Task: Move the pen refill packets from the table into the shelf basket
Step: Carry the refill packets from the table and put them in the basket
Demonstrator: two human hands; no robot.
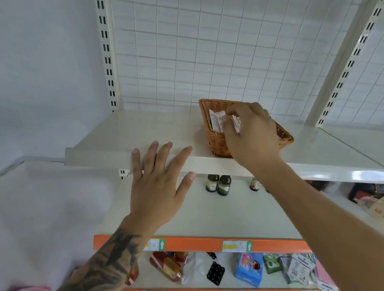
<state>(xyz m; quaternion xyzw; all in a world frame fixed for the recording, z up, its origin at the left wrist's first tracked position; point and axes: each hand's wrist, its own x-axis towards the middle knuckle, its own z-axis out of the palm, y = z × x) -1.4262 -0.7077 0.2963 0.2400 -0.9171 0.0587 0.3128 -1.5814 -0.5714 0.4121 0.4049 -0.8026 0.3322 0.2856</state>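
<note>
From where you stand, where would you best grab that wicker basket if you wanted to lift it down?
Probably the near front rim of the wicker basket, from the shelf's open front: it sits at the shelf edge with its sloping wall facing out. The right hand covers its right side, so come from the left.

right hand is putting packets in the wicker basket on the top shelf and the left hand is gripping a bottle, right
Not quite. In the head view the left hand is open and holds nothing; the bottles stand untouched on the shelf below. The right hand is indeed at the packets in the wicker basket.
</note>
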